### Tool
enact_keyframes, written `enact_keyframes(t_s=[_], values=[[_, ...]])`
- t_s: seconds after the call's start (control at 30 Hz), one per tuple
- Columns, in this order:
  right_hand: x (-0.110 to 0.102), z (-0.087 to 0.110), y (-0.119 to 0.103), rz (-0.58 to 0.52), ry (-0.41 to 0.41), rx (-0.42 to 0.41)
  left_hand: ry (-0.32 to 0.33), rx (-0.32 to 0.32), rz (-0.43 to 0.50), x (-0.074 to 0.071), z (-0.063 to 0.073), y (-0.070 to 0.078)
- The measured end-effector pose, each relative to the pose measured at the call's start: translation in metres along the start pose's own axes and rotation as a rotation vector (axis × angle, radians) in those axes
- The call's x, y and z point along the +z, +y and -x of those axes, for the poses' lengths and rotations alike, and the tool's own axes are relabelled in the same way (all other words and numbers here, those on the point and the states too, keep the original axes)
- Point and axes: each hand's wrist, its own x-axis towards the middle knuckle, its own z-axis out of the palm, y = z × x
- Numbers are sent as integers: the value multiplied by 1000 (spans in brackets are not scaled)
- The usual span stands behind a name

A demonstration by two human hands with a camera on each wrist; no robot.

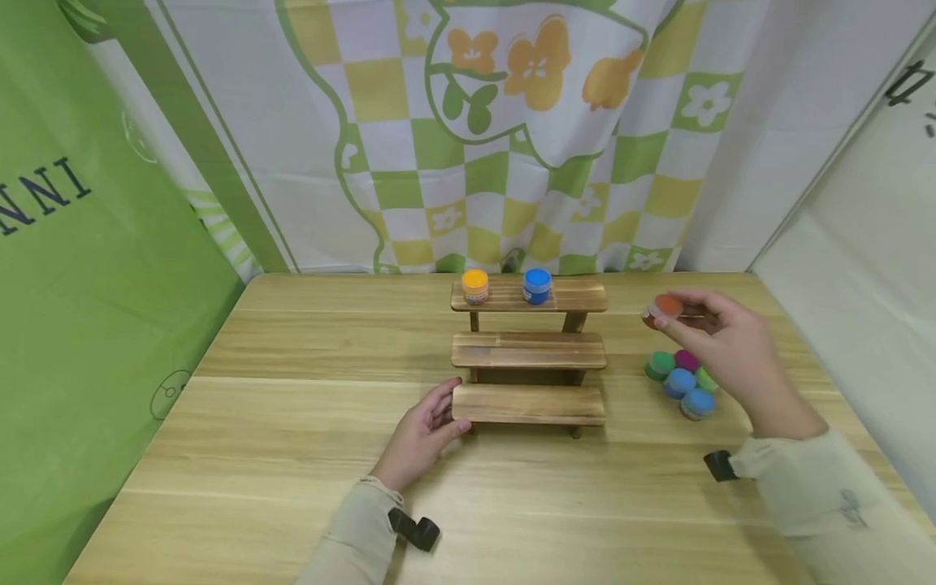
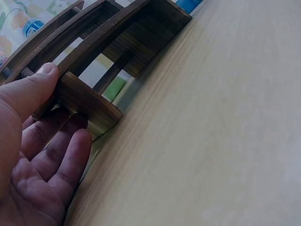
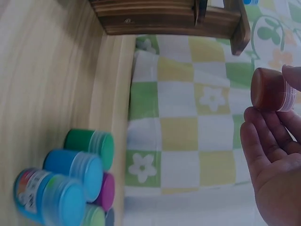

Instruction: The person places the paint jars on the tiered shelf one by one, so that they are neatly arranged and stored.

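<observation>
R sleeve (image 1: 826, 496) nearest; my R hand (image 1: 734, 349) pinches the orange-red jar (image 1: 667, 306) right of the rack (image 1: 528, 404), L hand (image 1: 417, 437) gripping its left end. Prob. carry step; next move calls for steady pinch.

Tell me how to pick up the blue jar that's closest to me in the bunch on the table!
I'd pinch the blue jar by its round sides, thumb on the left and fingers on the right. Come from above and the front: it stands upright with its front free, while the other blue jar and the light green jar crowd it from behind.
</observation>
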Motion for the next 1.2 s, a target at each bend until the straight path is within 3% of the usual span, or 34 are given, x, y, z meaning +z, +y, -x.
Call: enact_keyframes(t_s=[0.5, 0.93, 1.2], values=[[20, -14, -26, 78, -26, -121, 9, 7, 12, 1, -1, -1], [30, -19, -32, 92, -51, -196, 4, -8, 4, 0, -1, 1], [32, -22, -38, 101, -81, -190, -1, -8, -4, 0, 0, 1]])
